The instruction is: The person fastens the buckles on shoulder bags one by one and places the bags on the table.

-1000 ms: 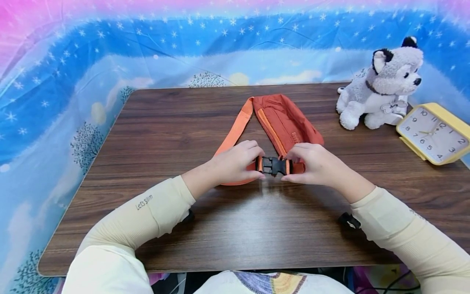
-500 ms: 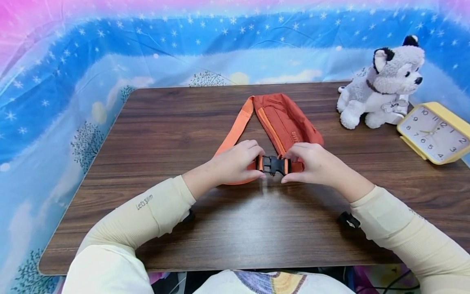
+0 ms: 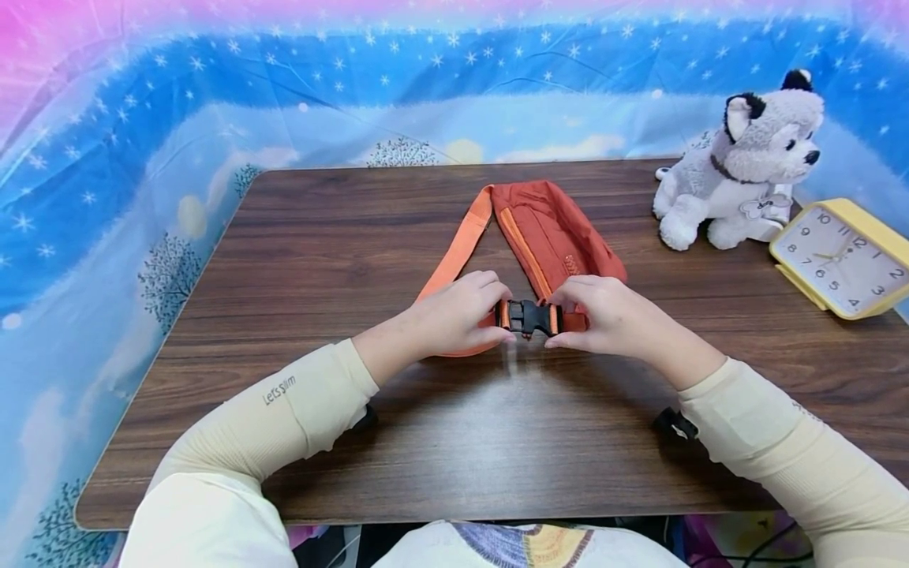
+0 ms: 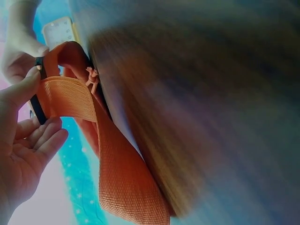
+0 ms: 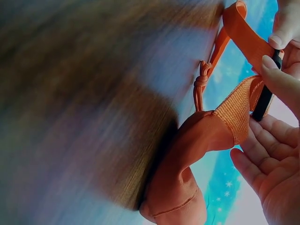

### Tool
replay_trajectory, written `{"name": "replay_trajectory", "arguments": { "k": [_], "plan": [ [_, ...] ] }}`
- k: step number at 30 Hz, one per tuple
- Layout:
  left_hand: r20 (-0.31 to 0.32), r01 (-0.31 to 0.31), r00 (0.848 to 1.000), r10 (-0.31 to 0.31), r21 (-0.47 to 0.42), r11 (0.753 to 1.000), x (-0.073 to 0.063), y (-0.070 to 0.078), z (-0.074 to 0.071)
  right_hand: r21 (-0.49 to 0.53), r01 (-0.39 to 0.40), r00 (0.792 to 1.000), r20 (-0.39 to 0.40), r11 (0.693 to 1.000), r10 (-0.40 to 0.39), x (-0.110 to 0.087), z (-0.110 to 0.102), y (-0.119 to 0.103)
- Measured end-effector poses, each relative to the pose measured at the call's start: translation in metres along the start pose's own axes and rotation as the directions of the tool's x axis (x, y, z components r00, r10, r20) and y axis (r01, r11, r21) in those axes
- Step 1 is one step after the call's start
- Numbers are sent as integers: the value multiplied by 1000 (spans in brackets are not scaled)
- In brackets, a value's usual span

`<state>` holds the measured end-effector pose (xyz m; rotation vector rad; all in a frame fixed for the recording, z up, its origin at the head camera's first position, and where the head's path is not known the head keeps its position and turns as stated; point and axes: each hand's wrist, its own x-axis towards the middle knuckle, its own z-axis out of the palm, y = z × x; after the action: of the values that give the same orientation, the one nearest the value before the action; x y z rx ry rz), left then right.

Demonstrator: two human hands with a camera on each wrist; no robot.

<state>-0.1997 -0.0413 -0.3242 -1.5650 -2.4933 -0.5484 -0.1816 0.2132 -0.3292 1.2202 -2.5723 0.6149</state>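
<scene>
Buckle [image 3: 529, 317] at 7 o'clock from orange bag [image 3: 554, 225]; pinched by left hand [image 3: 460, 312] and right hand [image 3: 609, 315]; barely moved in 1 second; so little visible progress.

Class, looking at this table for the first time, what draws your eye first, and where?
Probably the orange-red bag near the middle of the table, with the left hand and right hand holding its black buckle on the near side. Next come the plush dog and yellow clock on the table's right side, before a bright blue-and-pink backdrop.
</scene>
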Motion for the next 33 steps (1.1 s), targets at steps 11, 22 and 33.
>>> {"name": "replay_trajectory", "arguments": {
  "k": [11,22,33],
  "plan": [
    [-13,-20,1000,20,-12,1000,1,0,-1,5,12,1000,-2,1000,-12,1,0,0],
    [-8,-8,1000,8,2,1000,1,1,1,11,2,1000,2,1000,-2,0,0,-1],
    [-11,-2,1000,2,1,1000,1,1,1,15,16,1000,-11,1000,-16,1,1,0]
  ]
}}
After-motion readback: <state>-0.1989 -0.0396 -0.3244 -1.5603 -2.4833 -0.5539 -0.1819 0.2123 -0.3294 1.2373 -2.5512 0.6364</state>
